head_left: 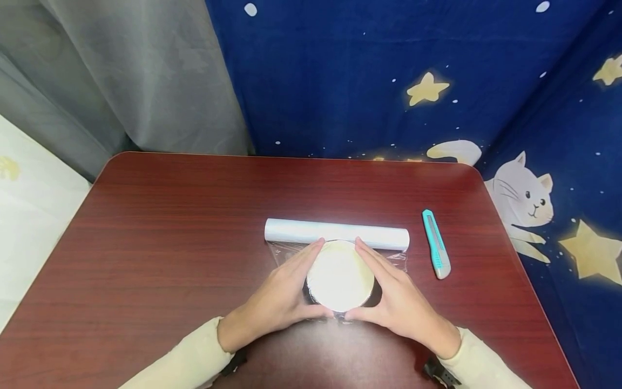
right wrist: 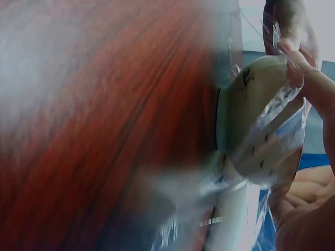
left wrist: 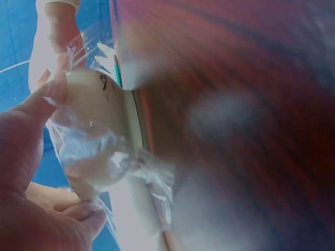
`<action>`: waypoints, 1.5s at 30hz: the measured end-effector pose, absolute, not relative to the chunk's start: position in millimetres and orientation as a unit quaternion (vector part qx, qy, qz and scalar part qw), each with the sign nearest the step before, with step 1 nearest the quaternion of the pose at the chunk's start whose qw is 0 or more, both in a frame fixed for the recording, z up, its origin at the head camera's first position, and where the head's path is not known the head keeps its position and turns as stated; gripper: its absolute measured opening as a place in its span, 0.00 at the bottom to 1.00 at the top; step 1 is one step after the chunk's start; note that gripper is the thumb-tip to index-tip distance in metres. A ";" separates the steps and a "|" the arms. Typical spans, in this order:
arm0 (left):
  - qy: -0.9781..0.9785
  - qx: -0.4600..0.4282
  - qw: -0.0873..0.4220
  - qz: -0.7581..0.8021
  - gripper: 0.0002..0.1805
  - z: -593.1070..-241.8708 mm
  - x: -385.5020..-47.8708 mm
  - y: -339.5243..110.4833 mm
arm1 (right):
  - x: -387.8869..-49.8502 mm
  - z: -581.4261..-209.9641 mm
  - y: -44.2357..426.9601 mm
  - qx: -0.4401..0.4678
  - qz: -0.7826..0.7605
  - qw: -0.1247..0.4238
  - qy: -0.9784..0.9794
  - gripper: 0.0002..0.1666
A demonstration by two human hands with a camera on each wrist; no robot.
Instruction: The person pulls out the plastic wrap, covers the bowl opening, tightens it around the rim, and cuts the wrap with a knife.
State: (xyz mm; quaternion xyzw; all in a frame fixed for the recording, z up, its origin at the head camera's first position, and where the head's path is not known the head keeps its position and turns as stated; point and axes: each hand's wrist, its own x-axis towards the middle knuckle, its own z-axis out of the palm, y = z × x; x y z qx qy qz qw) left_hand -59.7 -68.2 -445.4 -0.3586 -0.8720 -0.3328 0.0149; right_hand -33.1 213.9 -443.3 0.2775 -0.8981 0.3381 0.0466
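Clasping a bowl [left wrist: 90, 98] and clear film [right wrist: 273, 109] from opposite sides, left grip [head_left: 284, 292] and right grip [head_left: 399, 297] both widely curved.

Bowl [head_left: 340, 276] is standing upright btwn L hand [head_left: 289, 292] & R hand [head_left: 396, 294], both cupping its rim, thumbs resting on near side, fingertips on far side. It's showing a pale outer wall w/ small dark marks, narrowing to a foot; round top is glaring white in head view, so detail's unclear. Clear film [head_left: 286, 250] is clinging in creases round bowl's side, also stretching out to white roll [head_left: 335, 231], which is lying approx. crosswise just beyond bowl.
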 end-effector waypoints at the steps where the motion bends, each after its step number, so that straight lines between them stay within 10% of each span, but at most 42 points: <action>1: -0.871 -0.360 0.015 -0.334 0.72 -445.2 -60.6 -69.4 | -33.8 -443.6 214.9 0.280 0.339 0.046 -0.897 0.76; 24: -0.864 -0.418 0.086 -0.266 0.45 -414.2 -89.3 -99.5 | -62.1 -416.9 240.5 0.318 0.321 0.017 -0.892 0.66; 45: -0.878 -0.413 0.045 -0.236 0.42 -415.8 -104.2 -93.2 | -80.5 -426.3 247.3 0.294 0.372 -0.102 -0.874 0.56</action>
